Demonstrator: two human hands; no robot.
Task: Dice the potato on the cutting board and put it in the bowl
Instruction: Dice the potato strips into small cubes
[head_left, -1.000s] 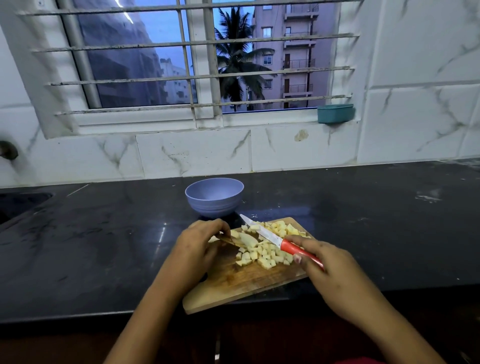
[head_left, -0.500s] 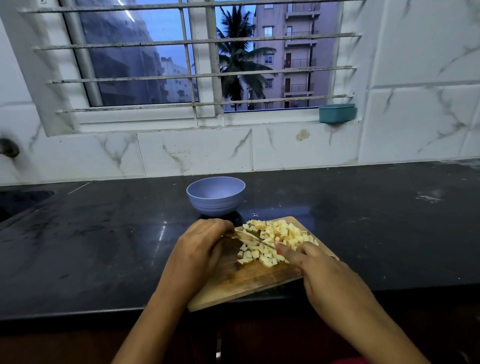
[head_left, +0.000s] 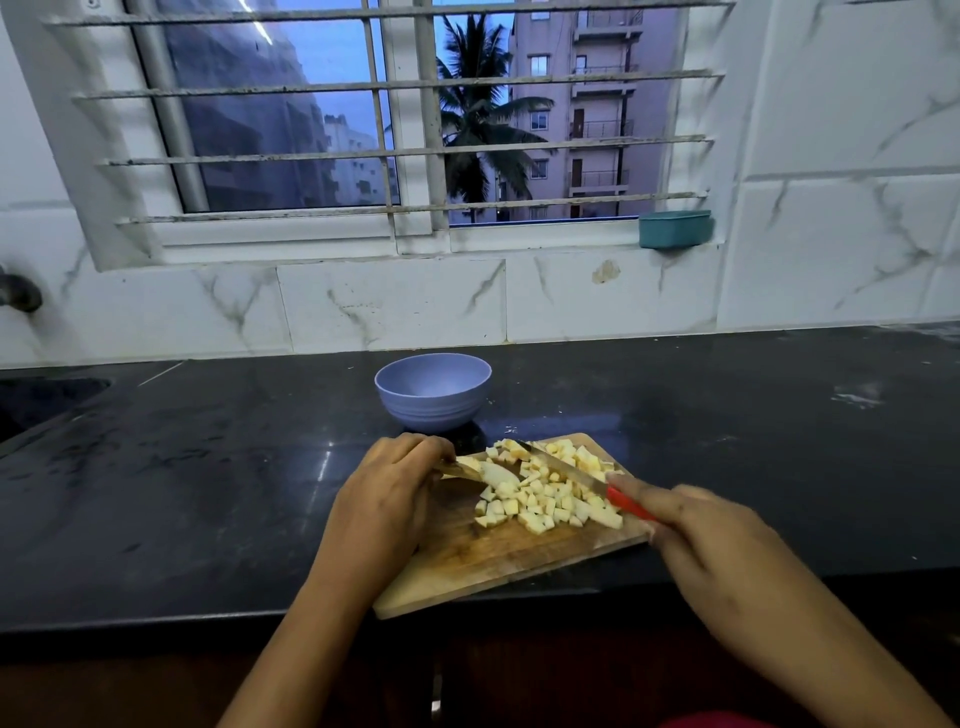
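Dicing under way: pale yellow potato cubes (head_left: 545, 501) heap on rectangular wooden cutting board (head_left: 483, 566), round lilac bowl (head_left: 434, 397) at 12 o'clock. At 9 o'clock, left hand (head_left: 395, 491) grip pins uncut potato slice (head_left: 496, 473); right hand (head_left: 719, 551) grip holds red-handled knife (head_left: 569, 474). Keep fingertips (head_left: 442, 451) curled back.

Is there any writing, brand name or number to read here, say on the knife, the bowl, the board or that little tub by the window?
No text can be read anywhere in this view.
The knife: no brand shows on its blade or red handle.
The bowl: plain, no label.
The cutting board: bare wood, no mark.
The teal tub on the window sill: no writing visible.
The buildings outside: too far and blurred to show any sign.
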